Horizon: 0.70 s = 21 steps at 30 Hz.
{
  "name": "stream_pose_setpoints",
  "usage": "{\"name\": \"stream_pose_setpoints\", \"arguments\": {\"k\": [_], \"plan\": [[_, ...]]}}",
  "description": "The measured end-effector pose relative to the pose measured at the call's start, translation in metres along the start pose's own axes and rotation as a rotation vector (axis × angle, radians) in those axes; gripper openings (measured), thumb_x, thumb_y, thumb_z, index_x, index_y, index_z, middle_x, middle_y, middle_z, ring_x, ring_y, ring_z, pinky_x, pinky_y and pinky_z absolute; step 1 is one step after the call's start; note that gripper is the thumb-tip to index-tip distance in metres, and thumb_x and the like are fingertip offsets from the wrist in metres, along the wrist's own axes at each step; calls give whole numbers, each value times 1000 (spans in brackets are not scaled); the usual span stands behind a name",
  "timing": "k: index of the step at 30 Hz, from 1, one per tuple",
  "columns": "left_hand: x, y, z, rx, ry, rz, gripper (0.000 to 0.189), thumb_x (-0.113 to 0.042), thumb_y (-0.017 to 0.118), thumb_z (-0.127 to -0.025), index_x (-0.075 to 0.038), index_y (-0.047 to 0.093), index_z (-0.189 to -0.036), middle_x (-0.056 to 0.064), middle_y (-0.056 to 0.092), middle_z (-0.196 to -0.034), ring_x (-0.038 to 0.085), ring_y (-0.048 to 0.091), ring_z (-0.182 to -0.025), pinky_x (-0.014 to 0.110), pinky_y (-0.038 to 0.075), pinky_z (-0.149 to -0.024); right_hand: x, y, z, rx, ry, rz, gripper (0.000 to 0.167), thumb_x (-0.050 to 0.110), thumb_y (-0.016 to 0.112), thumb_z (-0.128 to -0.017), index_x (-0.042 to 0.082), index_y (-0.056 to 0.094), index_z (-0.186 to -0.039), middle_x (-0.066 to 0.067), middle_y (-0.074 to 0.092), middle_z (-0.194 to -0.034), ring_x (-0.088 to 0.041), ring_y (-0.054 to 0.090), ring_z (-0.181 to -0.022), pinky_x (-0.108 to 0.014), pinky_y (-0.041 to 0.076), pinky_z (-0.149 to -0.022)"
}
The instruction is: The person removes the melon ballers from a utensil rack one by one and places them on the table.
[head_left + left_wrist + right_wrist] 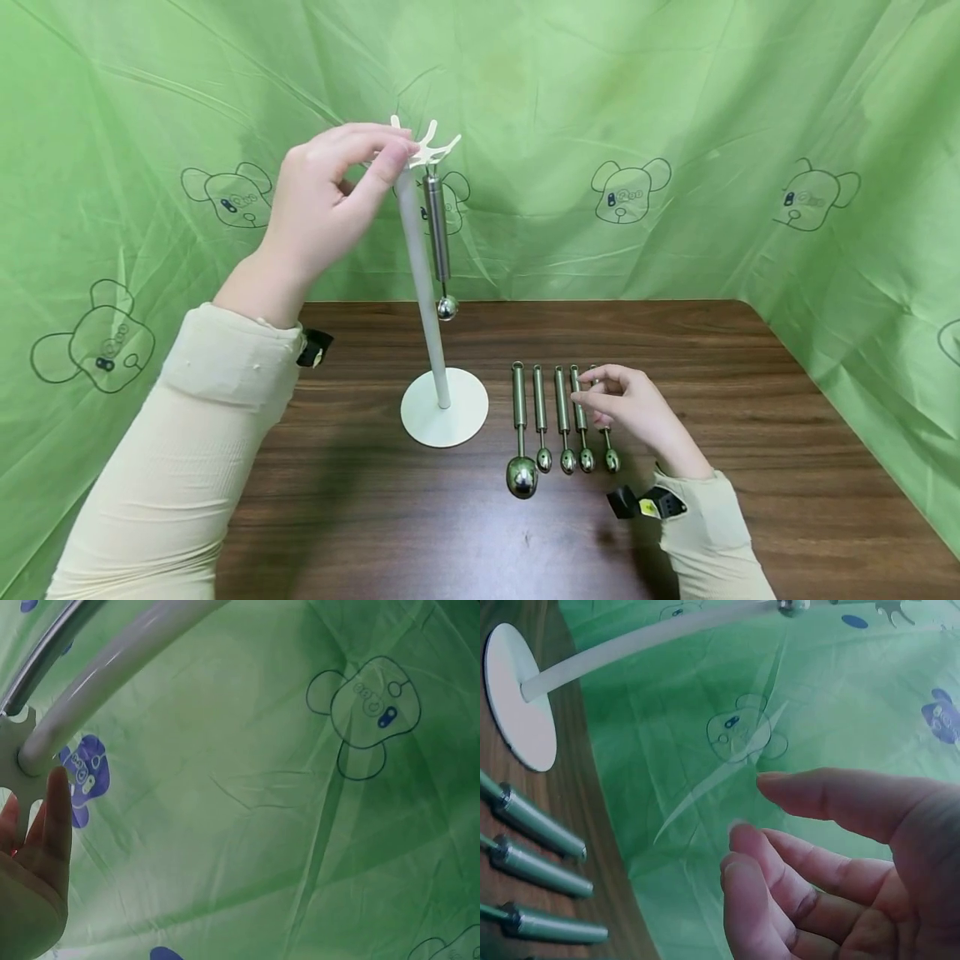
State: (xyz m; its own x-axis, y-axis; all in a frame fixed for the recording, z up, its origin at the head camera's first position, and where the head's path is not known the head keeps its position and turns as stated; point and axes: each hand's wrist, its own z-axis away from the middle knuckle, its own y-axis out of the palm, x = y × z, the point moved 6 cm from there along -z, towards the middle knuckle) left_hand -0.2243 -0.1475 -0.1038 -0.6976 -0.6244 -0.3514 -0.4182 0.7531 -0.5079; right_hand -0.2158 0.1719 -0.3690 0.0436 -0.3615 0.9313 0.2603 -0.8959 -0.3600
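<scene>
A white stand point(420, 275) with a round base point(465, 421) stands upright on the table. My left hand point(330, 183) pinches a prong of its hooked top point(427, 154) between thumb and fingers; the left wrist view shows the fingers point(57, 817) at that prong. From a hook beside the pole hangs one steel scoop point(437, 229), bowl down. Over the right end of a row of several steel scoops point(562, 400) is my right hand point(618, 400), fingers loosely bent. In the right wrist view, a gap shows between thumb and fingers point(817, 795) with nothing held.
The leftmost scoop in the row has a much larger bowl point(522, 477). All lie with handles toward the back of the brown wooden table point(750, 417). A green curtain point(525, 83) with bear outlines encloses the back and sides.
</scene>
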Motion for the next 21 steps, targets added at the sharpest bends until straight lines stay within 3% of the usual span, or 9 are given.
{"name": "stream_pose_setpoints", "arguments": {"k": [8,14,21], "plan": [[1,3,2,-66,10,16,24,-22,61,-98,-6,75,-109,7,75,-112,-6,53,-92,16,40,-57,19,0,-8,16,-52,-6,39,13,71,-90,-11,60,-118,-8,71,-83,-11,66,-66,-36,61,-67],[1,3,3,-78,4,4,24,-23,62,-98,-7,76,-109,6,75,-111,12,63,-100,16,41,-62,34,2,-16,22,-91,-44,37,11,69,-91,-12,59,-119,-11,72,-90,-10,69,-71,-34,61,-72],[-4,2,2,-101,57,-21,23,-23,64,-97,-6,77,-107,7,76,-109,22,68,-105,24,46,-87,50,3,-24,31,-102,-19,37,16,69,-93,-8,60,-120,-9,72,-94,-9,70,-77,-29,60,-75]]}}
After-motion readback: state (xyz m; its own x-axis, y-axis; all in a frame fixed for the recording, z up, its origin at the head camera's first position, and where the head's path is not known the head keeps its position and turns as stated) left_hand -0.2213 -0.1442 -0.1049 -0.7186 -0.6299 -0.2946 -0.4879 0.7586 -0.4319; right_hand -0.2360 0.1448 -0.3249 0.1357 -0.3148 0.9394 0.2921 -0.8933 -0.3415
